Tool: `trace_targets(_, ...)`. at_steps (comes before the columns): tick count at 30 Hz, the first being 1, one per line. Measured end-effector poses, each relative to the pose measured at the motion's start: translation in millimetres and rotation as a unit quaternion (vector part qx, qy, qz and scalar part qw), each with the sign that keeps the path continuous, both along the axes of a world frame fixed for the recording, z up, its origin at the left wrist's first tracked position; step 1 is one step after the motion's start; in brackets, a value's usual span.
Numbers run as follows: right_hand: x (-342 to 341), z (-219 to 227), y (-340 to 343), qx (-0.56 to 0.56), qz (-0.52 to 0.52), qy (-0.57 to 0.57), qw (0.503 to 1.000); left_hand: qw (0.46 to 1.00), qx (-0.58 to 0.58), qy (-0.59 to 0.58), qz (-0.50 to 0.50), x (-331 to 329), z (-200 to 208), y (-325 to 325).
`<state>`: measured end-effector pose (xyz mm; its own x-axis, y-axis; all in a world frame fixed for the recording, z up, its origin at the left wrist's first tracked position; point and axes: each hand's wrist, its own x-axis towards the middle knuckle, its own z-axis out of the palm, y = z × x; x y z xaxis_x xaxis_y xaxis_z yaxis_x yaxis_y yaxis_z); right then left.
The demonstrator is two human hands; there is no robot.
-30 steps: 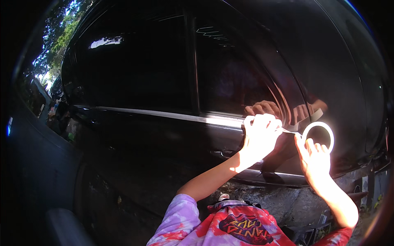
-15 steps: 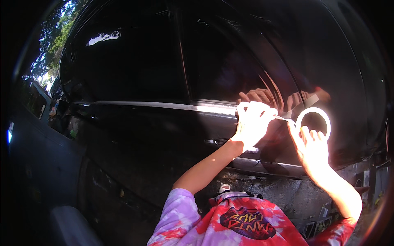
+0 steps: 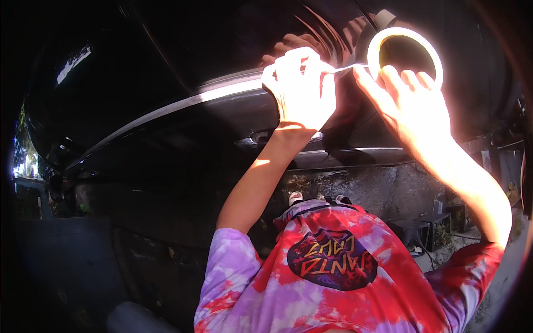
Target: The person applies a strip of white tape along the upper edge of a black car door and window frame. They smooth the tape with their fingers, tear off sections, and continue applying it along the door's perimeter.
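Since the earlier frame, the view has swung, so that both hands and the tape roll [image 3: 403,31] now stand higher in it and look larger, and more of the tie-dyed shirt [image 3: 355,305] is showing. I see the left hand [image 3: 301,91] with its fingers bent together, pinched on the free end of a narrow strip of tape [image 3: 347,67]; the strong sunlight washes out how exactly the fingertips lie. The right hand [image 3: 413,105] is clamped on the lower edge of the roll, its thumb reaching to the strip beside the ring. The roll is upright, just in front of the dark, shiny car [image 3: 183,127], and the strip runs nearly level between the two hands. I notice the light trim band [image 3: 227,90] of the car, which leads up to the left hand; a door handle [image 3: 260,136] is near its wrist.
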<state>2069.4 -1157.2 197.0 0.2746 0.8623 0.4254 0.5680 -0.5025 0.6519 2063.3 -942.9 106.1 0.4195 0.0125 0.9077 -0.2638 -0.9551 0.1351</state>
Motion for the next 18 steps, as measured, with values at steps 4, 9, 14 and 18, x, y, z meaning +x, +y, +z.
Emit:
trace_targets(4,-4.6,8.9,8.1,-0.017,-0.013,0.004,1.000,0.999,-0.030,-0.044,0.003,7.3,-12.9,-4.0)
trace_targets(9,-6.0,17.4,17.0,-0.052,-0.049,0.032,0.997,0.994,-0.061,-0.087,-0.002,11.1,-17.6,-11.8)
trace_targets(14,-3.5,20.0,24.4,-0.060,-0.039,0.026,0.997,0.987,-0.106,-0.122,-0.005,13.0,-24.2,-15.2)
trace_targets(18,-4.4,18.9,27.0,-0.071,-0.078,0.026,0.994,0.987,-0.118,-0.104,-0.011,12.9,-21.3,-17.1)
